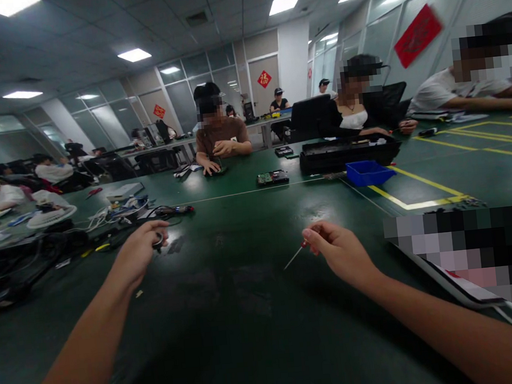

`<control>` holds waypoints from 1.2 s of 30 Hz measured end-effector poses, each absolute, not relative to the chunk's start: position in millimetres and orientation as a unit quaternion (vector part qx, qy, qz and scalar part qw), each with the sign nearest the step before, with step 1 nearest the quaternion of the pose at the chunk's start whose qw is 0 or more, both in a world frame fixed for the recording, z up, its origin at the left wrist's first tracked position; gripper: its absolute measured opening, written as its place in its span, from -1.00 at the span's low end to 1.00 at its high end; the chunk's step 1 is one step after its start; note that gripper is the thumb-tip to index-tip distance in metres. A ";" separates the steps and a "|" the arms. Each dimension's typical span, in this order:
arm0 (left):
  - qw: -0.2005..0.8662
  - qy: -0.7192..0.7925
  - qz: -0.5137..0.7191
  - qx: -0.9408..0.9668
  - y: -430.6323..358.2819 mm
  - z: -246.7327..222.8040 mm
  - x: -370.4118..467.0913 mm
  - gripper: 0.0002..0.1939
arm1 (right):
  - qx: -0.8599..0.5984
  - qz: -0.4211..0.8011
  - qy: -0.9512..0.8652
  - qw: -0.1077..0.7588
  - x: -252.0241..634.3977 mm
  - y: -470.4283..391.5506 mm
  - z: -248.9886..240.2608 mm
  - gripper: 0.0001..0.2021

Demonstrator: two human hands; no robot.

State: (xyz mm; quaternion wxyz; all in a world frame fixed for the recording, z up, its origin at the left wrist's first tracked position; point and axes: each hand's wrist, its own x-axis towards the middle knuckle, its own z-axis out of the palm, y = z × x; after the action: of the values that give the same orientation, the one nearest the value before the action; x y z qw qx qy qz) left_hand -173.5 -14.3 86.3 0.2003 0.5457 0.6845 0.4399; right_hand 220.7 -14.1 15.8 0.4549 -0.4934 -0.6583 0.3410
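Note:
My right hand (pixel 333 245) is closed around the red handle of a screwdriver (pixel 295 256). Its thin metal shaft slants down to the left, the tip just above or on the green tabletop (pixel 234 339); I cannot tell which. Over the left part of the table, my left hand (pixel 141 248) is bent at the wrist, fingers curled on a small dark round piece (pixel 158 241) whose kind I cannot make out. A dark flat scrap (pixel 176 245) lies just right of that hand. The two hands are well apart.
Cables and dark parts (pixel 22 260) crowd the left side. Ahead lie a hard drive (pixel 273 177), a blue bin (pixel 367 173) and a long black casing (pixel 347 154). A white-edged, partly blurred item (pixel 446 282) sits at right. Co-workers (pixel 220 129) sit across the table.

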 end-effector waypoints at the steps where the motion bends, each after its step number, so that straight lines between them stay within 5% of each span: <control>1: 0.250 0.661 0.445 0.550 -9.9 86.5 -155.9 -0.60 | -0.497 0.342 -0.659 0.449 220.3 -14.8 16.3 -0.66; 13: 0.343 0.550 0.271 0.711 2.4 43.8 -2.6 -0.67 | -0.504 0.333 -0.657 0.451 220.2 -18.1 17.4 -0.67; 17: 0.307 0.568 0.227 0.729 -5.0 19.9 5.6 -0.51 | -0.493 0.340 -0.639 0.483 219.2 -17.4 15.9 -0.71; 23: 0.269 0.535 0.270 0.754 -3.3 4.0 -6.9 -0.72 | -0.437 0.387 -0.606 0.540 219.3 -15.4 13.3 -0.73; 36: 0.255 0.503 0.290 0.773 -1.0 4.4 -5.7 -0.66 | -0.451 0.378 -0.626 0.512 218.3 -15.0 10.7 -0.72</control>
State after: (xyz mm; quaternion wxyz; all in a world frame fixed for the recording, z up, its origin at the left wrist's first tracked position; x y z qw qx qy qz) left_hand -5.7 -1.0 4.4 0.2545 0.7735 0.5027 0.2904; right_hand 218.3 -15.0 10.7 0.5119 -0.4510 -0.6256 0.3783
